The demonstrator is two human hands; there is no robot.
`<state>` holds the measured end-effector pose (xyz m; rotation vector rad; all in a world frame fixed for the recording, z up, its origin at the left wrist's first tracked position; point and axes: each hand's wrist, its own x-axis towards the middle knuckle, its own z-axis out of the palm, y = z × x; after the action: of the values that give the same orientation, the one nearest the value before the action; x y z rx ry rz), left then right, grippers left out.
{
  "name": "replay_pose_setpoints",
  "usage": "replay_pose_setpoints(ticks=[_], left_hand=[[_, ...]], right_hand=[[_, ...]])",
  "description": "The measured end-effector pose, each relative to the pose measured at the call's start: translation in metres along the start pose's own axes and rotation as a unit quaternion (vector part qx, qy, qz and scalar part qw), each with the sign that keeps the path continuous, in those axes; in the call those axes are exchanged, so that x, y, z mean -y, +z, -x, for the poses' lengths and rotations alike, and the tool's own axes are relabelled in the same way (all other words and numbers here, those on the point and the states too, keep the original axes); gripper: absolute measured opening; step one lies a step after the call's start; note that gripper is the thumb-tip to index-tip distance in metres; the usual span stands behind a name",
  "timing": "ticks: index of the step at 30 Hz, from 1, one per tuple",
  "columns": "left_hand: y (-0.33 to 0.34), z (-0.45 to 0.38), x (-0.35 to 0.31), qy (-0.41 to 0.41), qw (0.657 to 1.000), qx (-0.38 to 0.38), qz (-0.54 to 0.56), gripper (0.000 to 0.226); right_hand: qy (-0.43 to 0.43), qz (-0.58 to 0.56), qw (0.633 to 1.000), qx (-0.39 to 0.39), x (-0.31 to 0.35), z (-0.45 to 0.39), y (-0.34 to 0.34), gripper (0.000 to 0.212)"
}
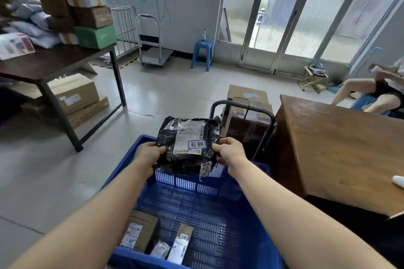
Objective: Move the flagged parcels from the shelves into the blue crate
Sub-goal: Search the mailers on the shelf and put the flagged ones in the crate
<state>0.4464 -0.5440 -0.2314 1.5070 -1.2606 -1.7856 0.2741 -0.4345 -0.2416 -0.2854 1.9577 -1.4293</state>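
Your left hand (pixel 149 152) and right hand (pixel 229 150) pinch the black poly-bag parcel (pixel 187 144) by its side edges, flag label up, above the blue crate (pixel 247 244), apparently for release.

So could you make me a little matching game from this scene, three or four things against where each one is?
Things:
1. black plastic-wrapped parcel
2. small brown cardboard box
3. green cardboard box
4. clear plastic bottle

Places:
A. on the blue plastic stool
B. held in both hands, left and right, above the crate
C. on the floor of the blue plastic crate
D. on the dark wooden table

Pairs: 1-B, 2-C, 3-D, 4-A
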Motion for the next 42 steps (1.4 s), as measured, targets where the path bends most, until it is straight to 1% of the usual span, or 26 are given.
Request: replay_pose_setpoints(ticks=[5, 8, 14, 17, 19, 21, 24, 27, 31, 34, 36, 39, 42], left_hand=[[-0.020, -0.068, 0.002, -0.031, 0.999, 0.007, -0.030, 0.038], [-0.033, -0.112, 0.004, -0.051, 0.998, 0.021, -0.038, 0.031], [-0.054, -0.185, 0.018, -0.071, 0.995, 0.034, -0.059, 0.023], [-0.063, -0.218, 0.033, -0.075, 0.993, 0.029, -0.082, 0.025], [-0.068, -0.239, 0.045, -0.083, 0.992, 0.018, -0.091, 0.031], [-0.071, -0.260, 0.061, -0.091, 0.991, 0.011, -0.102, 0.034], [-0.075, -0.289, 0.088, -0.094, 0.988, -0.005, -0.119, 0.030], [-0.078, -0.318, 0.117, -0.103, 0.987, -0.022, -0.122, 0.031], [-0.077, -0.358, 0.162, -0.118, 0.984, -0.034, -0.127, 0.027], [-0.076, -0.387, 0.201, -0.123, 0.983, -0.045, -0.128, 0.026], [-0.076, -0.407, 0.228, -0.124, 0.982, -0.052, -0.129, 0.032], [-0.075, -0.431, 0.266, -0.120, 0.981, -0.077, -0.130, 0.038], [-0.076, -0.452, 0.302, -0.117, 0.979, -0.085, -0.144, 0.042]], right_hand=[[0.039, -0.002, 0.999, -0.023, -0.011, -0.036, 0.046, 0.014], [0.068, -0.028, 0.997, -0.032, -0.016, -0.058, 0.076, 0.013], [0.115, -0.056, 0.990, -0.058, -0.042, -0.094, 0.136, 0.021], [0.144, -0.053, 0.986, -0.066, -0.060, -0.111, 0.158, 0.017], [0.158, -0.053, 0.984, -0.069, -0.074, -0.124, 0.172, 0.021], [0.169, -0.056, 0.982, -0.065, -0.090, -0.139, 0.184, 0.022], [0.186, -0.057, 0.979, -0.057, -0.117, -0.160, 0.201, 0.020], [0.199, -0.050, 0.978, -0.044, -0.150, -0.183, 0.217, 0.030], [0.221, -0.055, 0.974, -0.022, -0.201, -0.210, 0.235, 0.037], [0.228, -0.072, 0.971, -0.010, -0.239, -0.231, 0.246, 0.032], [0.230, -0.069, 0.971, -0.001, -0.268, -0.245, 0.256, 0.026], [0.237, -0.042, 0.971, -0.004, -0.311, -0.263, 0.273, 0.030], [0.251, -0.039, 0.967, 0.000, -0.349, -0.282, 0.285, 0.028]])
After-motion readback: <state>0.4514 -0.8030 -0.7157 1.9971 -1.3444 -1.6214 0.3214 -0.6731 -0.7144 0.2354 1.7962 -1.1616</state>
